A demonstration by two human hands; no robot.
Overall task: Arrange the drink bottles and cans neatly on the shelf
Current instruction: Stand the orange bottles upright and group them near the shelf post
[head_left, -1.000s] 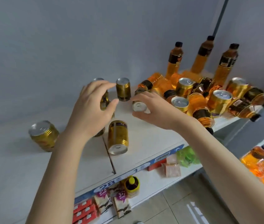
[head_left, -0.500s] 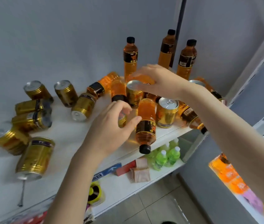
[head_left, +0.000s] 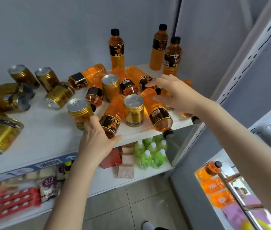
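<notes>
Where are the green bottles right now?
In the head view, the green bottles stand on the lower shelf, right of centre, just right of a red box and brown packets.

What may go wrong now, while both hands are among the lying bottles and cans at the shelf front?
1. The lying bottle by the right hand has its cap past the shelf edge; a nudge might roll it off.
2. The upright can stands between that bottle and another lying bottle; pulling either may topple it.
3. The left hand is right beside the front-left can and could knock it over.
</notes>
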